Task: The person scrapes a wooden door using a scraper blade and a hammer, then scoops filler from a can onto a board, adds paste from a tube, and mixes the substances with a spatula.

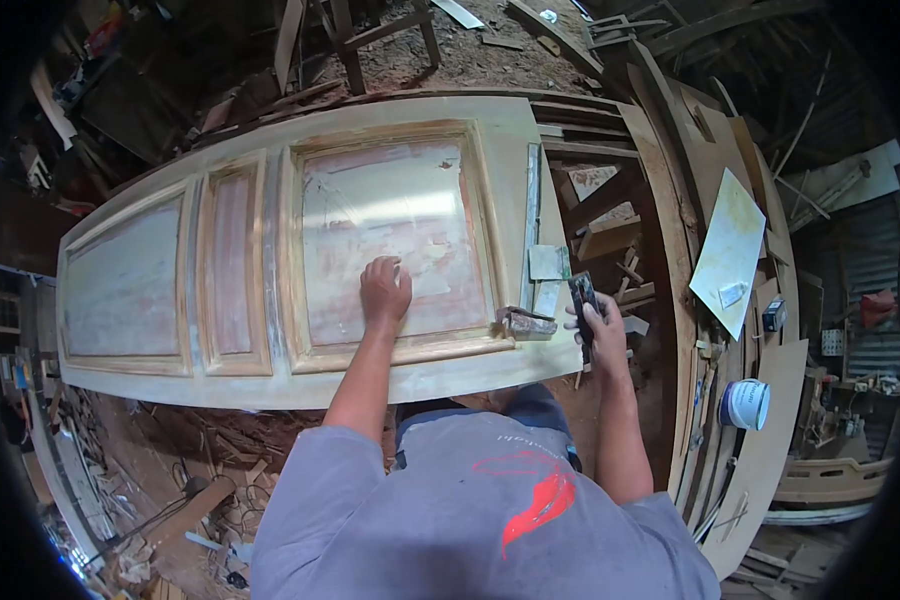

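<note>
A wooden door (275,250) with three framed panels lies flat in front of me, its surface smeared with pale filler. My left hand (384,290) rests on the largest panel (370,230), fingers slightly bent and apart, holding nothing. Just past the door's right end, my right hand (602,328) is closed around a dark, narrow tool (583,296) whose exact kind I cannot make out. Left of that tool, a pale square plate (546,262) lies near the door's edge. Beside it are a long narrow strip (533,190) and a stained block (528,322).
Right of the door, boards carry a pale sheet (728,250), a small dark box (773,314) and a white tub (746,405). Wood scraps (175,510) litter the floor at lower left. A wooden stand (385,35) is beyond the door.
</note>
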